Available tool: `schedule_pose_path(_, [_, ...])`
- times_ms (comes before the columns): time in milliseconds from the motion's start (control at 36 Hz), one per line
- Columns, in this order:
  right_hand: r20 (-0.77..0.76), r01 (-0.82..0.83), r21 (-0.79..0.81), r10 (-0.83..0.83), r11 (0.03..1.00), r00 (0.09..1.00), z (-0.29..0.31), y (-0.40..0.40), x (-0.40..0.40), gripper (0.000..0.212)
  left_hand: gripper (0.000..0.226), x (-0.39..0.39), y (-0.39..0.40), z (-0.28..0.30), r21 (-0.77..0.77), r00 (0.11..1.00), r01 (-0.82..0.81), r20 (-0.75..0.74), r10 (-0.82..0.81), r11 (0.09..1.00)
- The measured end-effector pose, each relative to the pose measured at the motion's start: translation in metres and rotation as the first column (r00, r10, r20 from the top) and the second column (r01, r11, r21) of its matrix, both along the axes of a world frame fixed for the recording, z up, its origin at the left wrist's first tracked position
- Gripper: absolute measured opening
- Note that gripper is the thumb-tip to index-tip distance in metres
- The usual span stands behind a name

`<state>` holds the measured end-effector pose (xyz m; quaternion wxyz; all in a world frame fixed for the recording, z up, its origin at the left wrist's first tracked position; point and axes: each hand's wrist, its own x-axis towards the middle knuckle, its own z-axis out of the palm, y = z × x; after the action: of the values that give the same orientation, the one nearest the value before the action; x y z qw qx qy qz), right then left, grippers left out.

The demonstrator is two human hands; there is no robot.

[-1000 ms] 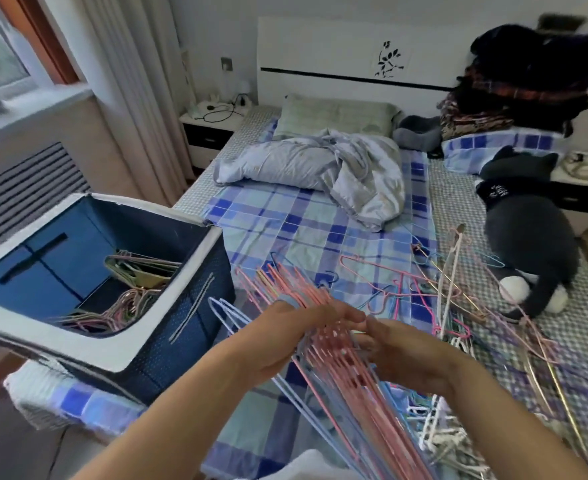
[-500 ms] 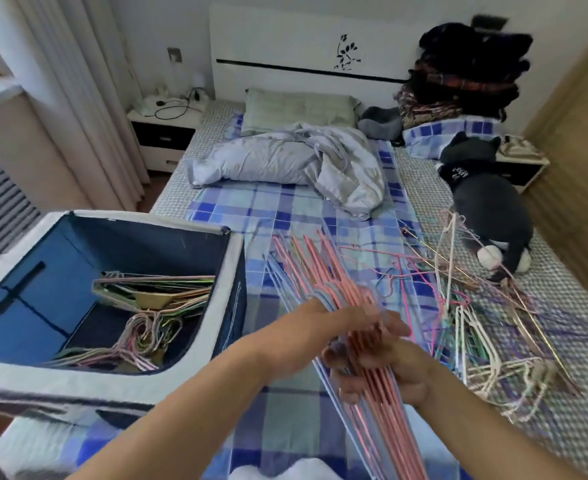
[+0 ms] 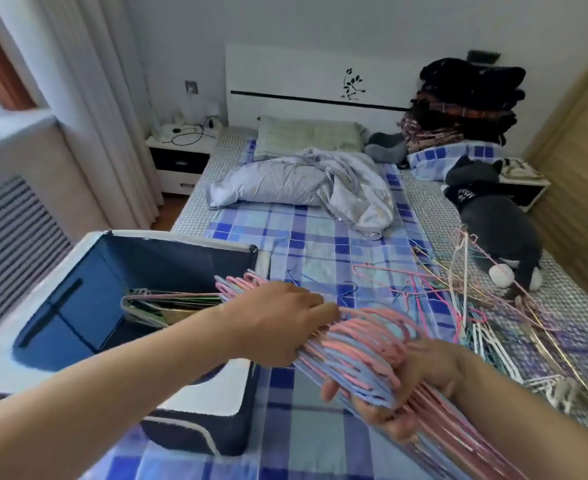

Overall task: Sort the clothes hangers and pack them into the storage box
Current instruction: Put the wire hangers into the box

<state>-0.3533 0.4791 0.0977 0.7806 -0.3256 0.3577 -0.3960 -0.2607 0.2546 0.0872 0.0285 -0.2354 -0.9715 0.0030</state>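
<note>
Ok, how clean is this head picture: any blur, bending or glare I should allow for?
Head view: soft daylight, no harsh glare. The bundle of hangers and both hands, left and right, are slightly smeared. Wide-angle bending curves the wall edges and stretches the box near the left edge. The loose pile is a blurry tangle.

The bundle of pink and blue hangers (image 3: pixel 361 351) is being tipped from upright to lying sideways, its hooks being swung by both hands over the storage box (image 3: pixel 168 258) rim.
</note>
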Motion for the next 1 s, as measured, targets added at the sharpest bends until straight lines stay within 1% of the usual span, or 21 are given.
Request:
schedule_pose_path(28, [-0.054, 0.002, -0.017, -0.002, 1.000, 0.999, 0.007, -0.007, -0.001, 0.031, 0.041, 0.004, -0.006, 0.009, -0.021, 0.999, -0.030, 0.017, 0.031, 0.999])
schedule_pose_path(83, [-0.256, 0.075, -0.018, -0.077, 0.997, 0.964, 0.018, -0.021, -0.005, 0.018, 0.038, 0.008, -0.020, 0.030, -0.057, 0.999, -0.046, 0.008, 0.047, 0.997])
schedule_pose_path(139, [-0.442, 0.155, -0.087, -0.177, 0.984, 0.879, 0.035, -0.035, -0.006, 0.020, 0.030, 0.012, -0.034, 0.058, -0.107, 0.997, -0.072, -0.012, 0.072, 0.992])
schedule_pose_path(167, [-0.482, 0.203, -0.146, -0.249, 0.968, 0.840, 0.043, -0.046, -0.006, 0.011, 0.026, 0.015, -0.043, 0.072, -0.156, 0.994, -0.108, -0.025, 0.105, 0.982])
schedule_pose_path(222, [-0.663, 0.283, -0.225, -0.360, 0.932, 0.656, 0.055, -0.068, -0.015, 0.034, 0.025, 0.022, -0.059, 0.099, -0.266, 0.980, -0.201, -0.049, 0.195, 0.943])
schedule_pose_path(250, [-0.705, 0.301, -0.295, -0.419, 0.907, 0.572, 0.062, -0.077, -0.017, 0.033, 0.026, 0.026, -0.067, 0.110, -0.318, 0.968, -0.248, -0.061, 0.242, 0.915])
schedule_pose_path(278, [-0.736, 0.278, -0.379, -0.470, 0.882, 0.487, 0.066, -0.086, -0.019, 0.026, 0.026, 0.032, -0.078, 0.119, -0.361, 0.951, -0.308, -0.080, 0.300, 0.880])
schedule_pose_path(306, [-0.758, 0.283, -0.455, -0.534, 0.845, 0.375, 0.063, -0.095, -0.022, 0.022, 0.025, 0.040, -0.089, 0.127, -0.392, 0.925, -0.376, -0.106, 0.365, 0.840])
schedule_pose_path(333, [-0.759, 0.327, -0.517, -0.600, 0.791, 0.251, 0.052, -0.101, -0.030, 0.025, 0.025, 0.050, -0.099, 0.132, -0.408, 0.888, -0.453, -0.129, 0.441, 0.793])
schedule_pose_path(389, [-0.670, 0.478, -0.630, -0.740, 0.613, 0.066, 0.031, -0.105, -0.039, 0.025, 0.029, 0.071, -0.122, 0.136, -0.386, 0.781, -0.615, -0.178, 0.599, 0.687])
schedule_pose_path(417, [-0.639, 0.538, -0.647, -0.769, 0.541, 0.006, 0.021, -0.105, -0.042, 0.021, 0.029, 0.083, -0.134, 0.134, -0.364, 0.706, -0.698, -0.207, 0.677, 0.617])
schedule_pose_path(444, [-0.625, 0.570, -0.650, -0.780, 0.502, -0.025, 0.013, -0.103, -0.040, 0.017, 0.029, 0.095, -0.145, 0.129, -0.336, 0.622, -0.773, -0.235, 0.747, 0.538])
schedule_pose_path(500, [-0.655, 0.610, -0.610, -0.755, 0.506, -0.029, -0.008, -0.097, -0.039, 0.020, 0.028, 0.117, -0.162, 0.114, -0.255, 0.450, -0.885, -0.253, 0.856, 0.390])
schedule_pose_path(583, [-0.705, 0.651, -0.541, -0.709, 0.532, -0.006, -0.033, -0.088, -0.027, 0.023, 0.010, 0.141, -0.178, 0.088, -0.093, 0.183, -0.981, -0.129, 0.975, 0.172])
schedule_pose_path(639, [-0.737, 0.663, -0.498, -0.676, 0.559, 0.017, -0.047, -0.085, -0.017, 0.025, 0.009, 0.149, -0.188, 0.068, -0.018, 0.010, -1.000, 0.028, 1.000, 0.011])
schedule_pose_path(694, [-0.784, 0.668, -0.425, -0.617, 0.611, 0.066, -0.062, -0.080, -0.007, 0.024, 0.015, 0.156, -0.199, 0.040, 0.116, -0.131, -0.978, 0.296, 0.946, -0.172])
schedule_pose_path(722, [-0.807, 0.662, -0.392, -0.584, 0.639, 0.086, -0.070, -0.079, -0.003, 0.024, 0.017, 0.159, -0.204, 0.025, 0.192, -0.159, -0.943, 0.455, 0.876, -0.271])
schedule_pose_path(750, [-0.819, 0.659, -0.372, -0.565, 0.654, 0.099, -0.076, -0.077, 0.001, 0.024, 0.018, 0.164, -0.204, 0.012, 0.254, -0.152, -0.895, 0.601, 0.785, -0.367])
schedule_pose_path(806, [-0.826, 0.673, -0.341, -0.551, 0.656, 0.119, -0.086, -0.075, 0.008, 0.024, 0.023, 0.172, -0.202, -0.013, 0.313, -0.088, -0.796, 0.786, 0.612, -0.517])
schedule_pose_path(917, [-0.835, 0.688, -0.288, -0.526, 0.667, 0.160, -0.098, -0.071, 0.018, 0.021, 0.041, 0.167, -0.188, -0.056, 0.271, 0.023, -0.655, 0.940, 0.340, -0.705])
schedule_pose_path(1000, [-0.854, 0.694, -0.233, -0.485, 0.681, 0.189, -0.111, -0.065, 0.019, 0.022, 0.037, 0.148, -0.180, -0.080, 0.245, 0.002, -0.616, 0.951, 0.309, -0.749])
